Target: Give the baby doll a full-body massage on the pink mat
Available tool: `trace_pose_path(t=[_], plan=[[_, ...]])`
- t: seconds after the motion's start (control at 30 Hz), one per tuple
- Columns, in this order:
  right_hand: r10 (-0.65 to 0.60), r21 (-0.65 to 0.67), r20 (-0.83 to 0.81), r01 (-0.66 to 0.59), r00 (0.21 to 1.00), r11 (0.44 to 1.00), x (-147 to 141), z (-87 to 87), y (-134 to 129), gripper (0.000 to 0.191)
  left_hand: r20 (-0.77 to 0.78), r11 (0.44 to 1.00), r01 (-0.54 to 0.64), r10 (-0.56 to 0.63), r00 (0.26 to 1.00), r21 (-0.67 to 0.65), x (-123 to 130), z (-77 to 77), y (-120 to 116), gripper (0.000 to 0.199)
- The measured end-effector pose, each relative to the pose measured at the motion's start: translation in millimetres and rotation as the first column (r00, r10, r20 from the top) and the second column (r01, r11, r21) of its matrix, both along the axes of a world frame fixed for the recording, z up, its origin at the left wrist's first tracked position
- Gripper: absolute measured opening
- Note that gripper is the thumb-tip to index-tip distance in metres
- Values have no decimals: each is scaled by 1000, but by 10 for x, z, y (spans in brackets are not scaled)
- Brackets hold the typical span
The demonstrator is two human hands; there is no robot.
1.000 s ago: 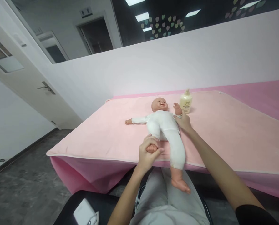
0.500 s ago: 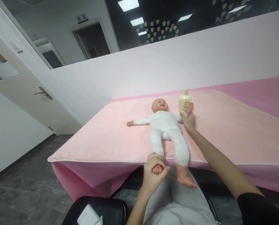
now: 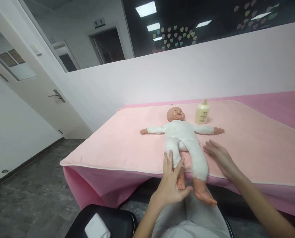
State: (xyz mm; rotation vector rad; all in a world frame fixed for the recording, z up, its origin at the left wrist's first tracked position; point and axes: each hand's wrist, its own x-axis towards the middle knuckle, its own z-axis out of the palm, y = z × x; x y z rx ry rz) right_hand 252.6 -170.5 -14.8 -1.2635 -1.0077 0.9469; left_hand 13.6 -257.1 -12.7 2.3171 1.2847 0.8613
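A baby doll (image 3: 179, 130) in a white suit lies face up on a pale pink mat (image 3: 117, 142), its arms spread and its feet past the front edge. My left hand (image 3: 171, 181) is over the doll's lower leg on the left, fingers spread, holding nothing; whether it touches the leg is unclear. To the right of the doll's body, my right hand (image 3: 219, 157) hovers open with nothing in it, below the doll's outstretched arm. Behind that arm a pale yellow pump bottle (image 3: 202, 112) stands upright on the mat.
Darker pink cloth (image 3: 98, 185) hangs from the table's front. A black stool (image 3: 120, 219) at the lower left carries a white device (image 3: 97, 226). My legs in grey trousers are under the doll's feet. A white wall with a window rises behind the table.
My left hand has let go of the doll's foot and opened. My right hand has released the doll's arm and drawn back toward me; that arm now lies flat. The view has shifted slightly.
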Motion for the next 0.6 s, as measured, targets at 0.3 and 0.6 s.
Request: trace_pose_path(t=[0.3,0.6], plan=[[-76,26,370,71,926,997,-608,-525,-1384,62,-85,997,77,-80,993,-31,148,260,135,88],[-244,64,294,235,924,970,-510,-385,-1183,63,-22,972,-72,79,997,222,344,396,648,49]])
